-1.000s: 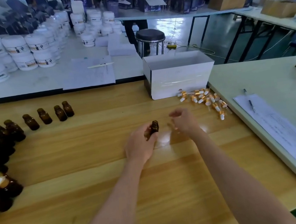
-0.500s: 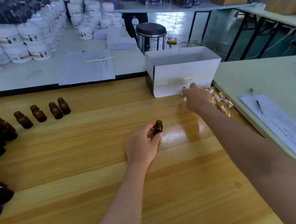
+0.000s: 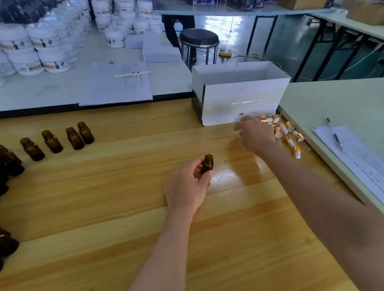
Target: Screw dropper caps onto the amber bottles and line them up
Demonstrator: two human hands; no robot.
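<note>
**One amber bottle (image 3: 207, 164), loads of dropper caps (image 3: 287, 132)**

Left hand (image 3: 189, 187) pinches the uncapped bottle mid wooden table (image 3: 102, 254). Right hand (image 3: 255, 133) hovers over the caps by the white box (image 3: 241, 99), far right; fingers blurry, can't tell if they hold one. White jars (image 3: 26, 45) crowd the far-left table (image 3: 56, 90).

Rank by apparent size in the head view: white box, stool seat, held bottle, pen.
1. white box
2. stool seat, though it stands farther away
3. pen and held bottle: unranked, since the pen is longer and the bottle is wider
</note>
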